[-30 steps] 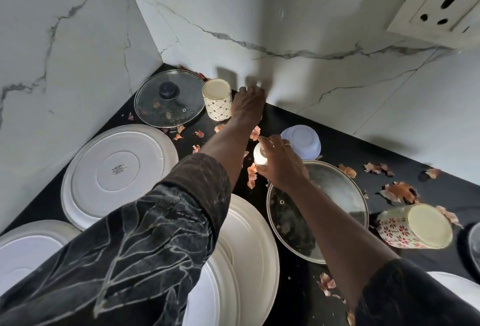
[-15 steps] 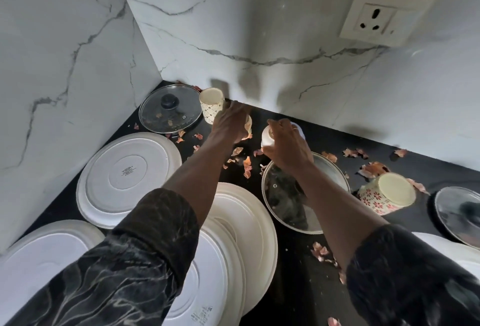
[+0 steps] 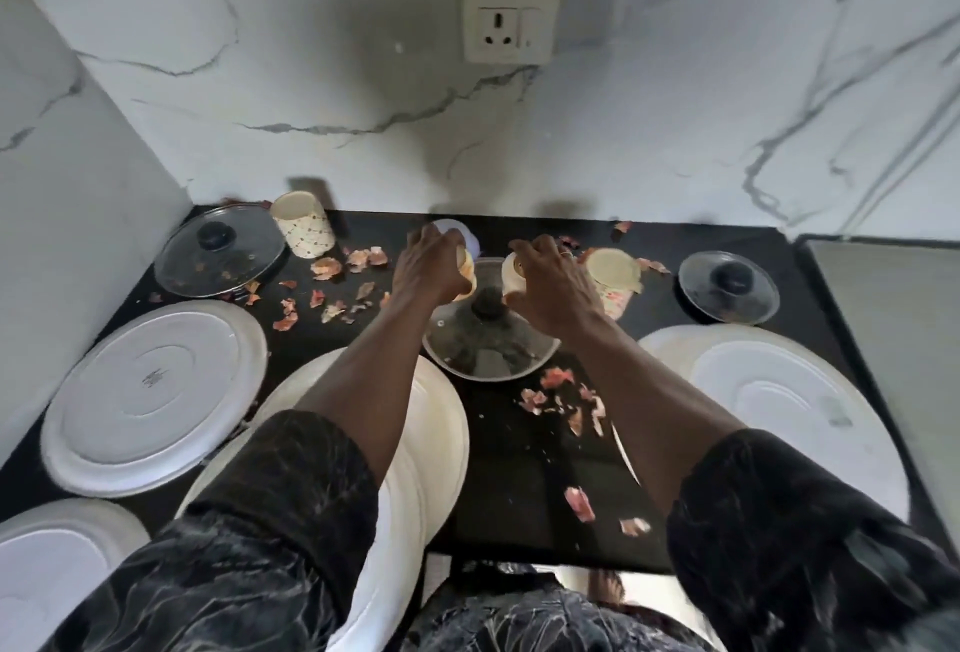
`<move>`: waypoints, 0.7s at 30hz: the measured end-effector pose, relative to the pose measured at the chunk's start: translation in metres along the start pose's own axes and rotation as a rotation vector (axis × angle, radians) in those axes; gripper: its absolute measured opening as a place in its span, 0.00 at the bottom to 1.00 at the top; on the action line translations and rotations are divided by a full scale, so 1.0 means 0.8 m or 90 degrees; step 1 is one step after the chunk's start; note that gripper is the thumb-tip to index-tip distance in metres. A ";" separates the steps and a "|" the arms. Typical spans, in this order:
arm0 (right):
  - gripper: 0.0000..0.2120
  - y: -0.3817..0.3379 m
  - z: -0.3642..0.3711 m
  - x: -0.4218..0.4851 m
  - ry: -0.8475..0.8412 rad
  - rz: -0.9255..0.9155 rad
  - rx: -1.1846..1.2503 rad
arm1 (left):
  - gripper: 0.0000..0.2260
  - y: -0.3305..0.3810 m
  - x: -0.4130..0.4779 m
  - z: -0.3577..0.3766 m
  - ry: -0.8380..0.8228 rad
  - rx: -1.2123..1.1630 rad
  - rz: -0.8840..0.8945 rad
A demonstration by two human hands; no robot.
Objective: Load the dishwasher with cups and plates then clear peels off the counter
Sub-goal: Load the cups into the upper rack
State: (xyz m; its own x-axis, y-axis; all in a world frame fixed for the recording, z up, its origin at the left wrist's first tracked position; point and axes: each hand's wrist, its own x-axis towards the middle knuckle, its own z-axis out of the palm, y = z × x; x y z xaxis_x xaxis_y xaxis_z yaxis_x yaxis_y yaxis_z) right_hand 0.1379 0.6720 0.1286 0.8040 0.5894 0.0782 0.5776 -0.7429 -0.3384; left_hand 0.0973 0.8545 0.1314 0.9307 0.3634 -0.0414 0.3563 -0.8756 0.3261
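Centrally, left hand (image 3: 428,269) grips cream cup (image 3: 466,273), right hand (image 3: 553,288) grips white cup (image 3: 511,273), over lid (image 3: 483,345).

No legible text or labels

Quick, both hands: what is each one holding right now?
Left hand: grips a small cream cup.
Right hand: grips a small white cup.

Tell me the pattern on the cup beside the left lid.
The cup is cream with a dotted lattice; head view.
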 end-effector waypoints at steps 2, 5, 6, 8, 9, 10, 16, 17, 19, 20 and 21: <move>0.33 0.019 -0.005 -0.027 0.004 0.027 0.008 | 0.27 0.023 -0.014 0.013 0.001 0.013 0.022; 0.32 0.042 -0.011 -0.066 0.012 0.062 0.018 | 0.28 0.048 -0.034 0.032 -0.004 0.016 0.057; 0.32 0.049 -0.013 -0.079 0.015 0.073 0.022 | 0.29 0.055 -0.040 0.037 -0.012 0.018 0.066; 0.33 0.061 -0.016 -0.105 0.023 0.091 0.027 | 0.29 0.068 -0.055 0.041 -0.027 0.025 0.078; 0.34 0.065 -0.018 -0.115 0.027 0.096 0.027 | 0.29 0.073 -0.061 0.043 -0.030 0.028 0.079; 0.35 0.071 -0.021 -0.127 0.033 0.102 0.028 | 0.29 0.080 -0.069 0.044 -0.034 0.026 0.080; 0.28 0.107 -0.048 -0.196 0.063 0.142 0.018 | 0.31 0.131 -0.116 0.056 -0.061 0.010 0.117; 0.28 0.113 -0.053 -0.212 0.067 0.150 0.024 | 0.31 0.144 -0.128 0.058 -0.062 0.017 0.128; 0.32 0.124 -0.063 -0.245 0.073 0.161 0.032 | 0.30 0.173 -0.152 0.063 -0.061 0.025 0.149; 0.33 0.130 -0.067 -0.264 0.075 0.169 0.031 | 0.29 0.189 -0.166 0.067 -0.066 0.029 0.158; 0.34 0.135 -0.072 -0.283 0.074 0.178 0.028 | 0.29 0.205 -0.181 0.071 -0.071 0.036 0.168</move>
State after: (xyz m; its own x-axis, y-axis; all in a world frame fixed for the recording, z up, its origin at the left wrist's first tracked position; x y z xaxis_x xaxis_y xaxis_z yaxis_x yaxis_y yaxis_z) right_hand 0.0265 0.4397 0.1279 0.9434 0.3214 0.0816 0.3262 -0.8554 -0.4024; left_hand 0.0257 0.6398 0.1370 0.9941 0.0855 -0.0668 0.1012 -0.9529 0.2860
